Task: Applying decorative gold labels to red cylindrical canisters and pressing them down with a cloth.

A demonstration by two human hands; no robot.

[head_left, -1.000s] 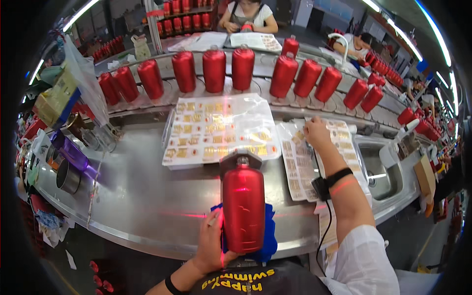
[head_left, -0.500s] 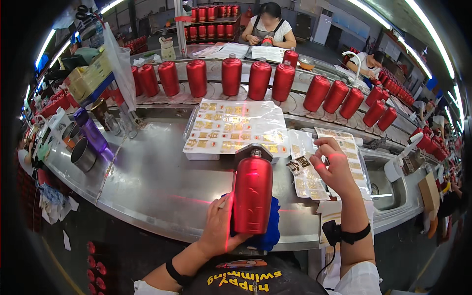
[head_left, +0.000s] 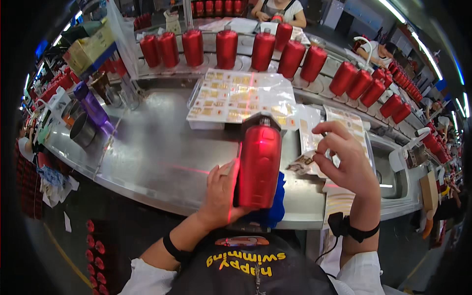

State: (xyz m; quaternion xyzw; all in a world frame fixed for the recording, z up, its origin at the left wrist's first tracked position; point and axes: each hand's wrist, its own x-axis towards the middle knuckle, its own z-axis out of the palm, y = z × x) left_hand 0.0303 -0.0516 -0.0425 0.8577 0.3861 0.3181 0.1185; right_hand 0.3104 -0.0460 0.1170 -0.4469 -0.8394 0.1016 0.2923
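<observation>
My left hand (head_left: 222,191) is closed around the lower left side of a glossy red bottle (head_left: 259,169). The bottle tilts toward me over the metal bench, its neck framed by a dark angular piece (head_left: 260,120). A red light line runs down the hand and bottle. To the right, my right hand (head_left: 346,160) is raised over the label sheets, fingers curled. At its thumb tip is a small gold and dark sticker (head_left: 302,163), tilted and partly blurred; the fingers appear to pinch its edge. Beneath the bottle lies a blue cloth (head_left: 277,201).
Sheets of gold labels (head_left: 221,101) rest on a low stand ahead, with more label sheets (head_left: 341,118) at right. Red bottles (head_left: 226,49) line a conveyor behind. A purple bottle (head_left: 93,110) and metal cup (head_left: 83,130) stand left; a sink (head_left: 393,169) is right. Co-workers sit opposite.
My view has tipped downward. The red bottle stays in my left hand. My right hand has turned, and the sticker at its thumb has tilted, now showing more edge-on.
</observation>
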